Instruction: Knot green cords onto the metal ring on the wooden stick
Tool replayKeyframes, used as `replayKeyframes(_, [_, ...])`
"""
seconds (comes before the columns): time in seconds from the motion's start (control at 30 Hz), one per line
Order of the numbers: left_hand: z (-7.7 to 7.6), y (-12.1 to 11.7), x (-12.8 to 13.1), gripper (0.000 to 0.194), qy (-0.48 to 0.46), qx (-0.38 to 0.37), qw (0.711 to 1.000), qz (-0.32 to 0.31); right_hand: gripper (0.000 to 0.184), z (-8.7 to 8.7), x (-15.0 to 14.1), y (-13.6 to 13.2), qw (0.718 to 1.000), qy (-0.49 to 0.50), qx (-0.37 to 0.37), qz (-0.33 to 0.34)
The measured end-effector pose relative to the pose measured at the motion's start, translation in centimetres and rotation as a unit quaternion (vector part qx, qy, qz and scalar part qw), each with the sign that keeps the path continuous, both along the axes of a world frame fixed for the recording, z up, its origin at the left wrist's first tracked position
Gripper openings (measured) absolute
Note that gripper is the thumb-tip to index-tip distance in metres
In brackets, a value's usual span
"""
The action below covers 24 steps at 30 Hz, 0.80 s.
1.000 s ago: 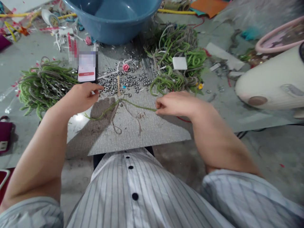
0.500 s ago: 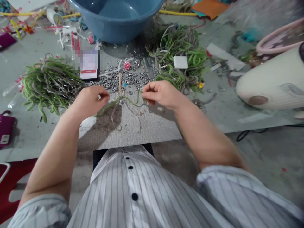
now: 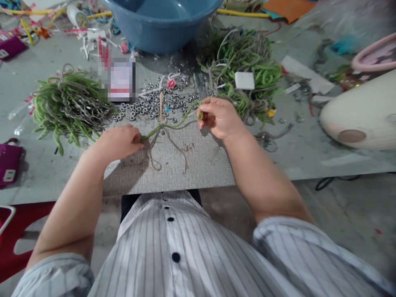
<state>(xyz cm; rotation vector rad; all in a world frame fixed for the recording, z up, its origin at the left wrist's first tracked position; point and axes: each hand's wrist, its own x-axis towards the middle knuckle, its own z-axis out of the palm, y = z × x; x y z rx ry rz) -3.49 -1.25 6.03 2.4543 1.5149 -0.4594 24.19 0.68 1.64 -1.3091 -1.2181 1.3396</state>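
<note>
- Cord, green (image 3: 151,133), spans the table (image 3: 201,173) between the two hands, its middle meeting a knot-like join by the foot of a wooden stick (image 3: 161,105).
- Right hand (image 3: 219,117) has thumb and fingers pinched on one green end, lifted a little; if that pinch slackened, the end could spring loose.
- Left hand (image 3: 119,142), lower down, appears closed on the other green end at its fingertips; the grip is partly hidden, so how firm it is I cannot tell.
- Uneven pull from the two hands could drag the join sideways or tip the stick, whose fixing is not clear from this view.
- Grey cord (image 3: 175,141) hangs toward the wearer between the hands, one side bent into a loop; a green end passing low could snag there and tangle.
- Small metal rings (image 3: 145,108) lie loose just beyond the left hand; a sweeping knuckle could scatter them.
- Tangled cord pile (image 3: 229,53), just beyond the right hand with a white box (image 3: 244,80) on it, could catch the fingers if they swung outward.
- Cord bundle (image 3: 66,107), beyond and left of the left hand, could get brushed by that wrist.
</note>
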Motion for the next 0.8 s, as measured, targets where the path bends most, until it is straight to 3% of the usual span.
replayKeyframes(0.23, [-0.4, -0.7, -0.4, 0.03, 0.022, 0.002, 1.0, 0.008, 0.015, -0.3, -0.1, -0.1, 1.0, -0.007, -0.01, 0.019])
replayKeyframes(0.4, [0.0, -0.9, -0.3, 0.03, 0.024, -0.039, 0.999, -0.008, 0.019, -0.8, 0.1, 0.1, 0.999, 0.037, 0.008, 0.022])
replayKeyframes(0.57, [-0.1, -0.9, -0.5, 0.028, 0.025, -0.043, 0.999, -0.004, 0.018, -0.8, -0.2, -0.5, 0.986, 0.049, 0.156, 0.012])
replayKeyframes(0.67, [-0.1, -1.0, -0.6, 0.027, 0.02, -0.046, 0.999, -0.007, 0.016, -0.6, -0.5, -1.1, 0.97, 0.083, 0.209, 0.087])
replayKeyframes(0.8, [0.3, -1.2, -0.5, 0.025, 0.015, -0.051, 0.998, -0.021, 0.007, -0.8, -0.6, -1.2, 0.966, 0.117, 0.161, 0.168])
